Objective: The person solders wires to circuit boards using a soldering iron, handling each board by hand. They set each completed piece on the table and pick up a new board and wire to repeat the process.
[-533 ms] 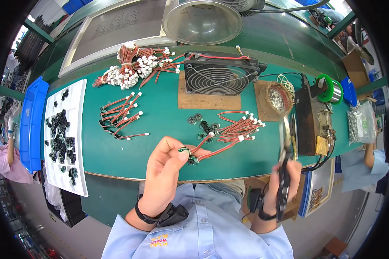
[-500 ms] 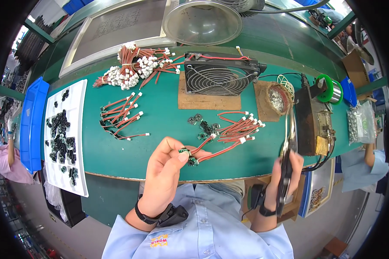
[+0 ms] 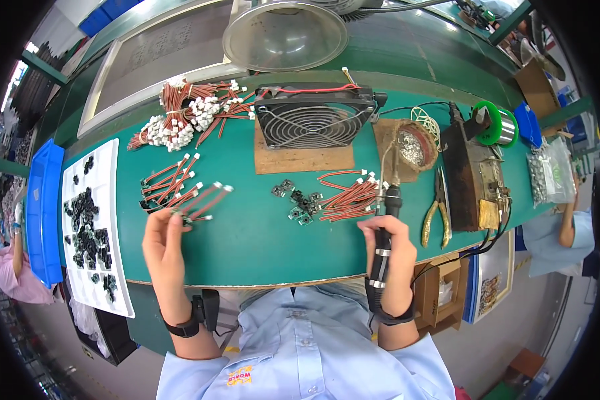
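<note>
Partly blurred, left hand (image 3: 161,241) fingers pinching red wire leads (image 3: 203,200), right hand (image 3: 388,248) clenching soldering iron (image 3: 384,230), tip indistinct.

Motion-blurred wire leads (image 3: 203,199) at the left hand (image 3: 163,243) fingertips.

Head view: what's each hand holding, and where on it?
The right hand grips a soldering iron by its black handle, tip pointing away. The left hand pinches a red wire lead at its near end.
</note>
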A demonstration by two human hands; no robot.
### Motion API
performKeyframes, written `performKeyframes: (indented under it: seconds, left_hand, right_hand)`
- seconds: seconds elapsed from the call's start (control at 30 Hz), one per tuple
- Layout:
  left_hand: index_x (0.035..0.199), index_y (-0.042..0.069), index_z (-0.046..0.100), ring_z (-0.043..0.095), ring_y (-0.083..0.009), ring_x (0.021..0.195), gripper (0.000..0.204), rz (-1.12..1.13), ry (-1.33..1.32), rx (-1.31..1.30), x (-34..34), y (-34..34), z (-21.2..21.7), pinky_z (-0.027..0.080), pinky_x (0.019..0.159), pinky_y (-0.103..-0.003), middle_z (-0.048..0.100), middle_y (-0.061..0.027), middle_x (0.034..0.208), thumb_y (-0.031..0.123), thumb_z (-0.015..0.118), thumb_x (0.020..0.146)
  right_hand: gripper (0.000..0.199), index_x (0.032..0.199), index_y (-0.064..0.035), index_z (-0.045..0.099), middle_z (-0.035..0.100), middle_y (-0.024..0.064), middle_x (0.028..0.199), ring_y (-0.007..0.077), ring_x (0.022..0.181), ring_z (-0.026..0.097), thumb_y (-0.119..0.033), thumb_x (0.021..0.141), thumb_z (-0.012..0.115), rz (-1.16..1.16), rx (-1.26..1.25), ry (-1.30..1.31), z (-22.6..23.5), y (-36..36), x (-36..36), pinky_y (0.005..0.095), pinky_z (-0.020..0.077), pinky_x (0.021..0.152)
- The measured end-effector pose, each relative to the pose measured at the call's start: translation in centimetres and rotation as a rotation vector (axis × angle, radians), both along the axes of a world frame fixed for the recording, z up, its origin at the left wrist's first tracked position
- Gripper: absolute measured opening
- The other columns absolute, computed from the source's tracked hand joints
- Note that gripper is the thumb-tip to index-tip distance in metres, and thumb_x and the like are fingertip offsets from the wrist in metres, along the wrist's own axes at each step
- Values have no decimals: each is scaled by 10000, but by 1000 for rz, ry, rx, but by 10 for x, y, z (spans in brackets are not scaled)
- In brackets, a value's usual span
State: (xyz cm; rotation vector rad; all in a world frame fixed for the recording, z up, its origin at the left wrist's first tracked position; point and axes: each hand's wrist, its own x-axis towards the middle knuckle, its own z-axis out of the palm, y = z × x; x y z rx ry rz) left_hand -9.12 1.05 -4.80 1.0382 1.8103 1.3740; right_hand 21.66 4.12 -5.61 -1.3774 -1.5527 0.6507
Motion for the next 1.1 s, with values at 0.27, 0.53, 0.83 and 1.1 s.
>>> performKeyframes:
  seconds: [0.27, 0.53, 0.83, 1.1]
  left_hand:
    - [1076, 3, 539, 553, -218, 855, 284, 30, 786, -4, 28, -6, 27, 436, 713, -288, 564, -108, 1039, 94, 604, 816]
    - [1216, 27, 486, 478, -357, 1118, 486, -883, 624, -68, 71, 34, 64, 401, 920, -382, 448, -191, 1265, 139, 649, 772]
    - [1312, 64, 405, 396, -372, 1200, 638, -1110, 1016, -25, 95, 42, 43, 375, 970, -401, 318, -221, 1375, 200, 679, 752]
    - [1200, 24, 482, 507, -334, 1046, 510, -957, 828, 38, 117, -1, 52, 451, 832, -395, 451, -200, 1214, 133, 682, 744]
  right_hand:
    - [342, 1004, -53, 519, 537, 89, 775, 284, 751, 522, -27, 679, 624, 82, 287, -500, -5, 13, -6, 363, 384, 690]
    - [322, 1000, -52, 517, 535, 87, 768, 270, 759, 530, -27, 689, 594, 179, 256, -467, -7, -3, 9, 358, 393, 672]
    - [320, 1001, -55, 512, 544, 79, 773, 245, 718, 534, -29, 692, 590, 249, 364, -416, -12, -5, 18, 338, 385, 643]
    - [348, 1013, -76, 514, 569, 59, 769, 214, 642, 535, -11, 687, 613, 295, 311, -143, -12, -17, 21, 314, 394, 623]
